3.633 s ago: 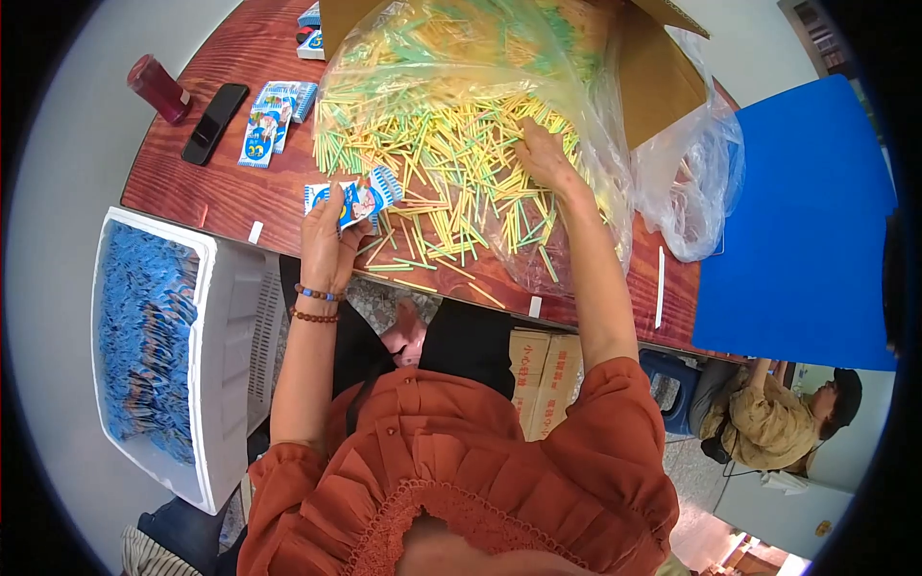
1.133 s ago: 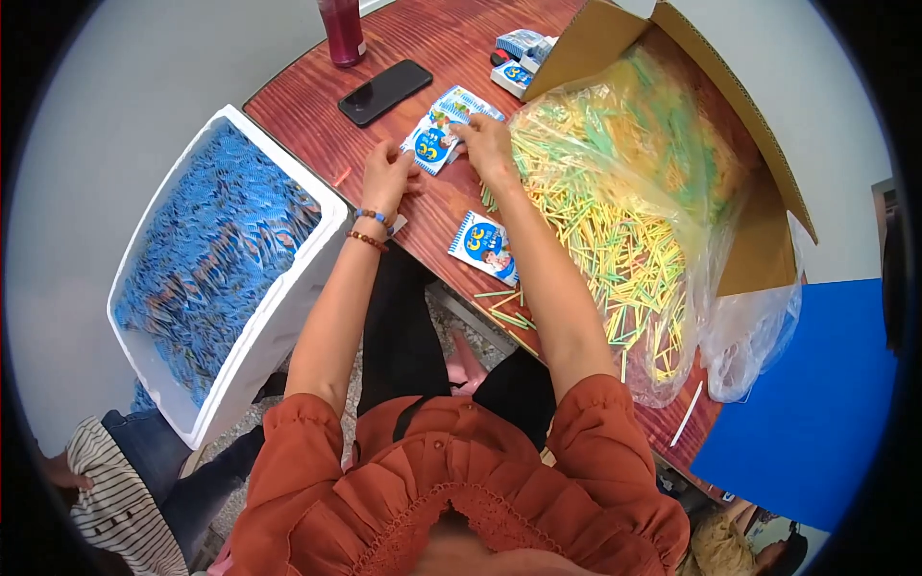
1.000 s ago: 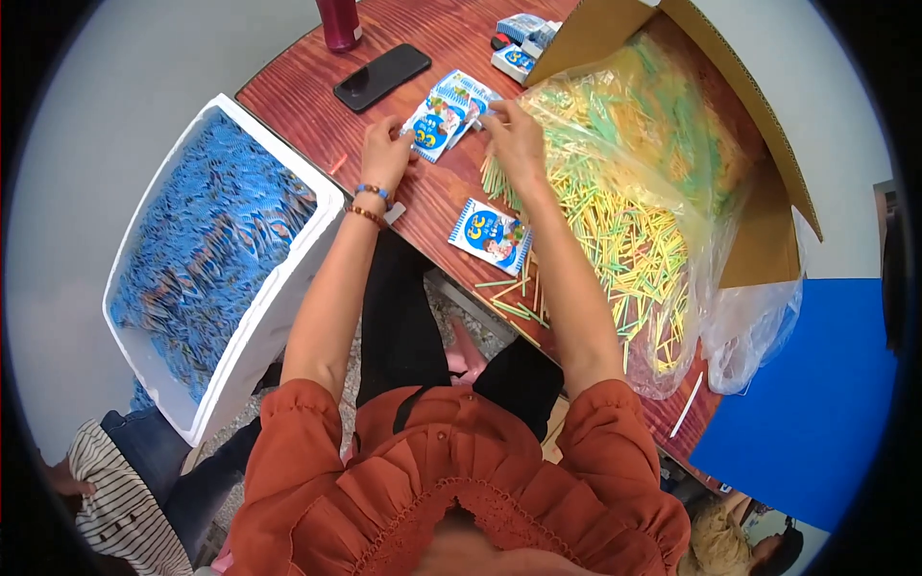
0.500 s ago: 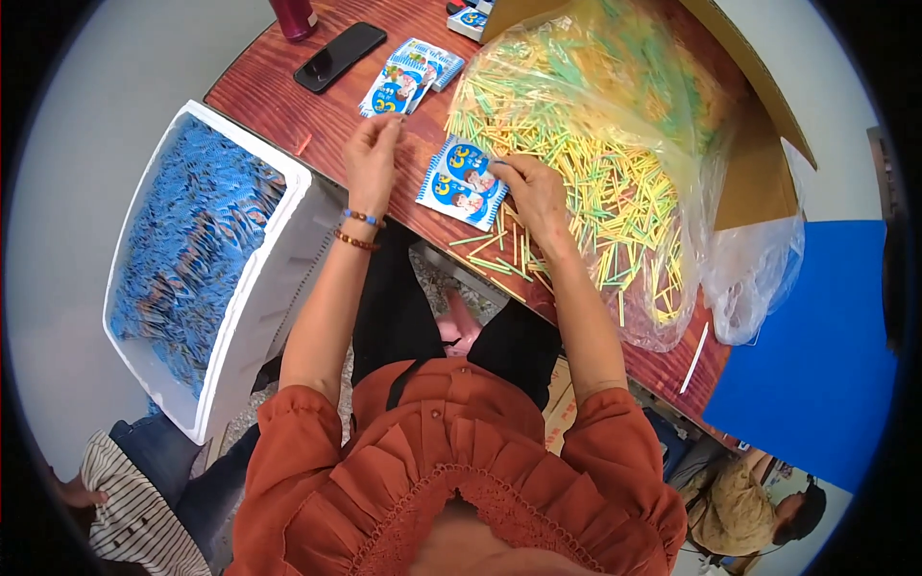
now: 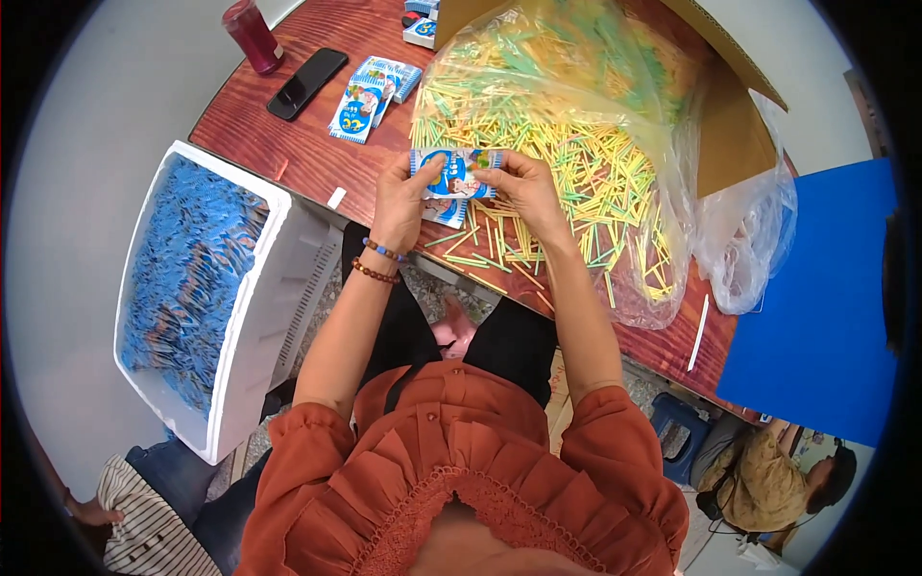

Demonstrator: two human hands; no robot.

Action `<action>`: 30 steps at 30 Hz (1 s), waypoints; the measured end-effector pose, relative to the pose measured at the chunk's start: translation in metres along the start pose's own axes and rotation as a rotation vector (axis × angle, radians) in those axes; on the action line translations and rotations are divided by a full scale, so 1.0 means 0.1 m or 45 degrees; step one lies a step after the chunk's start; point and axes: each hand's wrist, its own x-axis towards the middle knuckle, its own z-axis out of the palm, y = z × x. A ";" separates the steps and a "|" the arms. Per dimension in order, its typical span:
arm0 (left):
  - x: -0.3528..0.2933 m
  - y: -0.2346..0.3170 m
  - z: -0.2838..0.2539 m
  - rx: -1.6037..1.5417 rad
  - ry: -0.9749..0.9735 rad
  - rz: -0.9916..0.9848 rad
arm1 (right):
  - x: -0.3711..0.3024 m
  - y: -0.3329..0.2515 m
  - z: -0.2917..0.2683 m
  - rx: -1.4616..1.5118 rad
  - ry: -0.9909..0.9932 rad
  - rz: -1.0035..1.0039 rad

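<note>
Packet pinched by fingers of left hand and right hand, near sticks.

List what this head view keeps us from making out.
Head view:
Inside of the upper packet: hidden by its wrapper.
Part of the lower packet: covered by the upper.
Cardboard box: cut off by the top edge.
Blue contents of the foam box: too small, crowded.

Yellow and white characters are set on a blue patch on the frontmost lying packet, similar printing is borne by the held packet, partly covered by the fingers, and by a small pack farther back, while the pale label on the red bottle cannot be read.
</note>
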 end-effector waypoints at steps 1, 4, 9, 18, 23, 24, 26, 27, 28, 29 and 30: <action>-0.01 -0.05 -0.01 0.006 -0.004 -0.002 | -0.02 0.02 0.00 -0.030 0.026 0.016; -0.10 -0.07 0.06 0.044 0.051 -0.044 | -0.08 0.12 -0.05 0.001 0.082 -0.051; -0.12 -0.17 0.08 -0.063 0.114 -0.040 | -0.13 0.13 0.01 0.032 0.197 -0.109; -0.15 -0.24 0.17 -0.144 0.035 -0.168 | -0.33 -0.07 -0.23 -0.501 0.014 -0.632; -0.16 -0.23 0.20 -0.030 0.030 -0.126 | -0.26 0.02 -0.27 -0.793 -0.162 -0.809; -0.18 -0.22 0.20 -0.008 0.042 -0.108 | -0.28 0.01 -0.25 -0.617 -0.180 -0.678; -0.18 -0.24 0.26 0.030 0.064 -0.089 | -0.32 0.02 -0.33 -0.263 -0.188 -0.489; -0.17 -0.23 0.26 0.068 0.109 -0.049 | -0.31 0.03 -0.42 -0.272 -0.181 -0.494; -0.14 -0.24 0.17 0.072 0.097 -0.001 | -0.28 0.02 -0.57 -0.168 -0.091 -0.376; -0.11 -0.23 0.14 0.063 0.089 -0.003 | -0.24 0.00 -0.75 -0.063 0.003 -0.254; -0.10 -0.21 0.09 0.016 0.111 0.002 | -0.19 -0.02 -0.92 -0.277 0.265 -0.178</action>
